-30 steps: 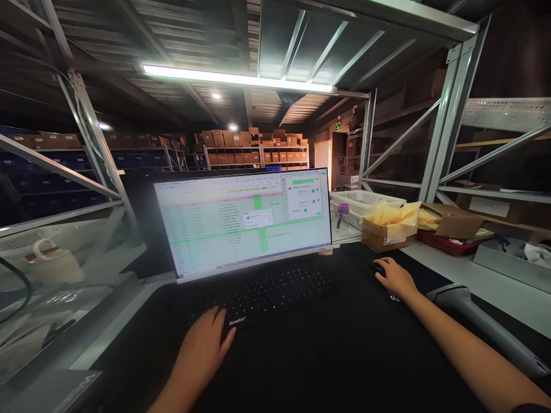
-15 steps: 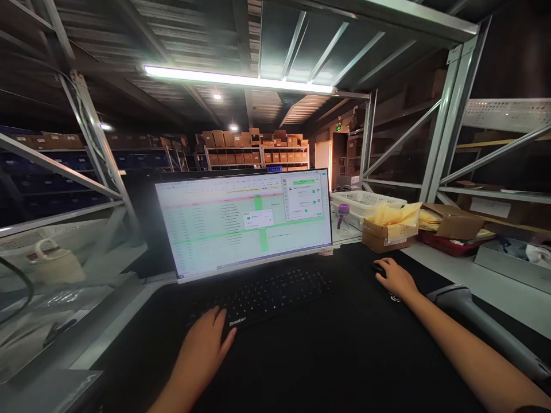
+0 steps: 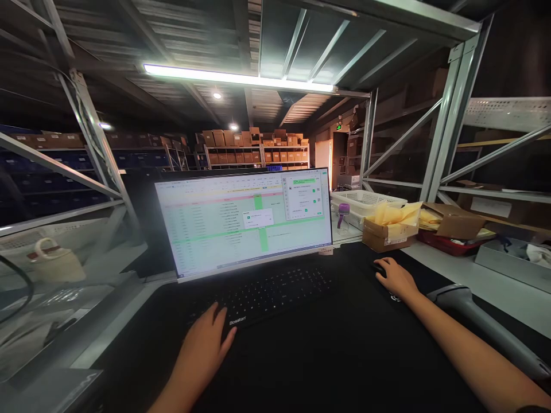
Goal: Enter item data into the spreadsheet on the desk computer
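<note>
My left hand (image 3: 202, 341) rests at the lower left corner of a black keyboard (image 3: 275, 295), fingers apart, fingertips on or just over the keys. Over a dark computer mouse (image 3: 379, 268) curls my right hand (image 3: 396, 279), which hides most of it. Behind the keyboard stands a monitor (image 3: 215, 229) showing a spreadsheet with green and pink bands, a small pop-up box and a chat window. A grey handheld barcode scanner (image 3: 486, 321) lies beside my right forearm. Keyboard and mouse sit on a black desk mat (image 3: 301, 361).
Right of the monitor are a purple-capped bottle (image 3: 343, 218), a white plastic basket (image 3: 365, 202) and a cardboard box (image 3: 383, 238) of yellow envelopes. At the left stands a cream handled container (image 3: 58, 264). Metal rack posts frame the desk; shelves of cartons (image 3: 241, 149) fill the background.
</note>
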Action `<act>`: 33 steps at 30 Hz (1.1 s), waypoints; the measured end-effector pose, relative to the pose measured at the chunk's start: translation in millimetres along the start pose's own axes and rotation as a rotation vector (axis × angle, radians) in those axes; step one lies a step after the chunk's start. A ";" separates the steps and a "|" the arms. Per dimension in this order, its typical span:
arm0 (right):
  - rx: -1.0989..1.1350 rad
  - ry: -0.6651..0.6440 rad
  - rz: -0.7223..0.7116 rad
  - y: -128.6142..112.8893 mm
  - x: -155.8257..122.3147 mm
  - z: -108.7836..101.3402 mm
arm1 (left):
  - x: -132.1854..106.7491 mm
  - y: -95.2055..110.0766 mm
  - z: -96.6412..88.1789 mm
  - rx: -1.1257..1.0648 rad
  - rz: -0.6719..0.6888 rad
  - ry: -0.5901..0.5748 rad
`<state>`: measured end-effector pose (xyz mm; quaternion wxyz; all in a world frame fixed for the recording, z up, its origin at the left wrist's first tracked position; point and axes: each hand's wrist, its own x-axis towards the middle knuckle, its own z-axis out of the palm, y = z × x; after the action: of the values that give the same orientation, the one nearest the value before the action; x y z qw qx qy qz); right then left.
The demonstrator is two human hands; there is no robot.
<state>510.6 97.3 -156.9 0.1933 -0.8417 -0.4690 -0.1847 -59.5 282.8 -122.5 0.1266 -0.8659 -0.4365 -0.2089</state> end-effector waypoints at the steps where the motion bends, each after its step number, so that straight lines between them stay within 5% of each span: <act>1: 0.004 0.002 -0.001 0.4 0.2 0.6 | -0.1 0.6 -0.8 -0.002 -0.003 0.004; 33: -0.006 -0.017 0.036 -14.0 -4.8 -18.5 | -2.4 6.4 -7.3 0.044 0.007 -0.050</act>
<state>493.8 91.5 -141.3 0.1901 -0.8523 -0.4546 -0.1756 -57.4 274.4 -117.4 0.1352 -0.8694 -0.4410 -0.1773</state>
